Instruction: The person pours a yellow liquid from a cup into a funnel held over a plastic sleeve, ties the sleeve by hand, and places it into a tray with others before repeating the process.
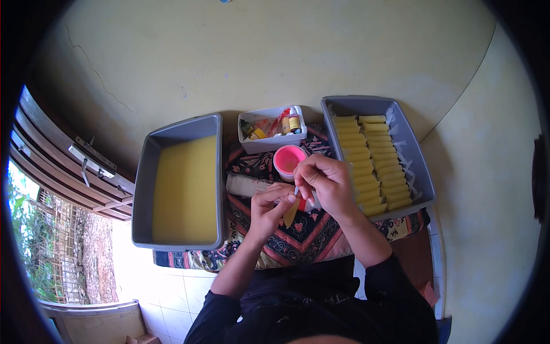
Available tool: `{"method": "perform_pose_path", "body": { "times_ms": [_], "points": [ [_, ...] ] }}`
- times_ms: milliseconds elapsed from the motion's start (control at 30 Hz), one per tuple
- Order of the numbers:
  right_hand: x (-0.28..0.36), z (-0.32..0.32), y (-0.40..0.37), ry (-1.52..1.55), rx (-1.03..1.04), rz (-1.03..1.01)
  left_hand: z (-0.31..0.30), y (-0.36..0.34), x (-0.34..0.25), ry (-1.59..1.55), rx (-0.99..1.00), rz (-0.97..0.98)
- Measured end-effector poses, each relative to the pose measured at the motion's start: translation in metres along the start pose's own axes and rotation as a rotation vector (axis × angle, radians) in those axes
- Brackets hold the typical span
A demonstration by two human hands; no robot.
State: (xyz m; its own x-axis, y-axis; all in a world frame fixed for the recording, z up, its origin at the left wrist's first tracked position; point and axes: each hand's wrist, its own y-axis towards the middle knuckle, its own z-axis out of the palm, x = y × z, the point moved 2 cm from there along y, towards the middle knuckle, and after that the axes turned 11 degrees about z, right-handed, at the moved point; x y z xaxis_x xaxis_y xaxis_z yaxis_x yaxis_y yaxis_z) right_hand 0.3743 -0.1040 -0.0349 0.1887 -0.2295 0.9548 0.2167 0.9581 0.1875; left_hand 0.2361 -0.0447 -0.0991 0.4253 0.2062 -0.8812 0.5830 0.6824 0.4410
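My left hand point(268, 207) and my right hand point(327, 184) meet over the middle of the table. Between their pinched fingers is the whitish, thin end of a small plastic bag point(290, 213), whose yellow-filled part hangs below my left fingers. Just behind my hands stands a pink-lined tub point(289, 156). On the left, a grey basin point(219, 172) holds yellow liquid. The grey basin point(421, 172) on the right contains rows of filled yellow plastic tubes point(358, 155). Something red partly shows beneath my right hand.
At the back, a white box point(269, 144) holds small bottles. A whitish flat bundle point(243, 185) lies left of the tub. Patterned cloth point(298, 241) covers the table. A wall rises behind, and a slatted wooden shutter point(69, 160) stands at left.
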Motion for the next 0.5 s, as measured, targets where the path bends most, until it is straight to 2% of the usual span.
{"method": "perform_pose_path", "body": {
  "times_ms": [167,233,300,333,400,500],
  "points": [
    [-0.001,-0.001,0.003,-0.015,0.03,-0.01,0.003,0.007,0.001,-0.02,0.045,0.046],
    [-0.002,-0.001,0.004,0.025,-0.021,-0.013,0.004,0.01,0.0,-0.023,0.042,0.061],
    [0.0,-0.005,0.001,0.134,-0.05,-0.005,0.006,0.014,-0.007,0.118,0.109,0.223],
    [0.001,-0.006,0.0,0.243,-0.078,0.003,0.006,0.014,-0.008,0.118,0.107,0.224],
    [0.002,-0.005,-0.001,0.271,-0.102,0.001,0.006,0.014,-0.011,0.222,0.129,0.327],
    [0.006,-0.005,-0.005,0.279,-0.144,-0.01,0.008,0.011,-0.011,0.196,0.124,0.324]
  ]
}}
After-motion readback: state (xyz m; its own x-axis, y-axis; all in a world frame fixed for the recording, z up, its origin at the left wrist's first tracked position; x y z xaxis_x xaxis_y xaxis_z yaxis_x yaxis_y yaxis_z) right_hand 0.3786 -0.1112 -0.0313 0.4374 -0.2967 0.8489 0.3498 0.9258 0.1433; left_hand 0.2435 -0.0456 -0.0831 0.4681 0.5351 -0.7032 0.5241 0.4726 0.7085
